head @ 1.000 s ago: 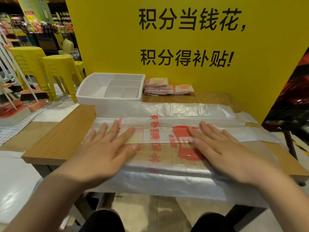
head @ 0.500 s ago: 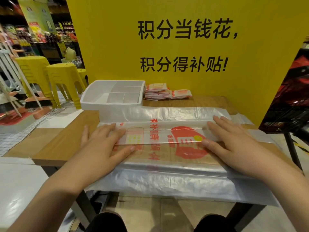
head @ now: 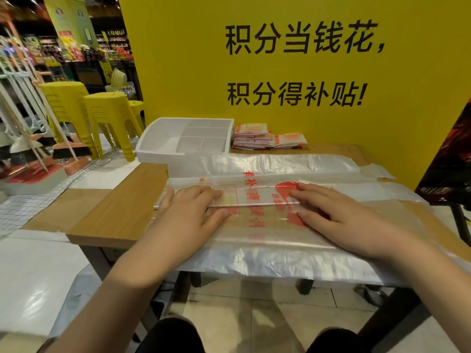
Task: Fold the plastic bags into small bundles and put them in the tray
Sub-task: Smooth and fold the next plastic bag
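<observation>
While the plastic bag [head: 257, 197] lay across the table [head: 119, 207] at frame centre, the left hand [head: 188, 212] and right hand [head: 339, 220] pressed its lengthwise fold, fingers spread. Next it needed crosswise folds before the seemingly empty tray [head: 163, 155], upper centre.

Clear red-printed plastic bag [head: 260, 197] lies folded before white tray [head: 163, 151].

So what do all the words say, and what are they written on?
"积分当钱花," is the top line, in black, on the yellow board.
"积分得补贴!" is the second line on the same board.
Red characters on the plastic bag: sideways and creased, too unclear to read surely.
Red print on the folded bundles: too small to read.
Print on the green poster in the shop behind: blurred.
</observation>
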The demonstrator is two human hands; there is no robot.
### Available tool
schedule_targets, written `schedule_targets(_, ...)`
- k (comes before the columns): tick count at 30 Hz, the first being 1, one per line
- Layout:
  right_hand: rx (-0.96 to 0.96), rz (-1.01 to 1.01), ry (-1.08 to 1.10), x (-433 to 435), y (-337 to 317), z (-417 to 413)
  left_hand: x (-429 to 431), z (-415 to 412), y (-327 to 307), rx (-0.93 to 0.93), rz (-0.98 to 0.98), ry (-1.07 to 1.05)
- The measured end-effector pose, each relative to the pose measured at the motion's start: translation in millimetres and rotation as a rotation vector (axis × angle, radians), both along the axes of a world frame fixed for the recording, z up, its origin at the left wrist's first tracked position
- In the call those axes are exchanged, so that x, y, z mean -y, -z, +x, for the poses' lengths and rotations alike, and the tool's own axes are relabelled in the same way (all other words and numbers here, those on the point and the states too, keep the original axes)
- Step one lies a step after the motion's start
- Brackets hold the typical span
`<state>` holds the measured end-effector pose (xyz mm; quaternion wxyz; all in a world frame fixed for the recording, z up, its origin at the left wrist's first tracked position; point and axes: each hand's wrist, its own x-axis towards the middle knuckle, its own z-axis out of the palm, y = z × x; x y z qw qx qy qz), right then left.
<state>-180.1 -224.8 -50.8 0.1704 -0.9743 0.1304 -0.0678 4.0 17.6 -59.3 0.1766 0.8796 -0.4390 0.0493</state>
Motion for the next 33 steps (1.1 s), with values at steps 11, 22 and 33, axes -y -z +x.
schedule_targets(11,0.046,-0.152,-0.012,0,-13,4,4,-14,-5,0.195,-0.039,0.027)
schedule_targets(22,0.228,-0.348,-0.001,-16,-18,10,1,-18,0,0.230,-0.224,0.021)
schedule_targets(33,0.220,-0.296,-0.064,-31,-20,-24,-16,-24,-25,0.212,0.001,0.119)
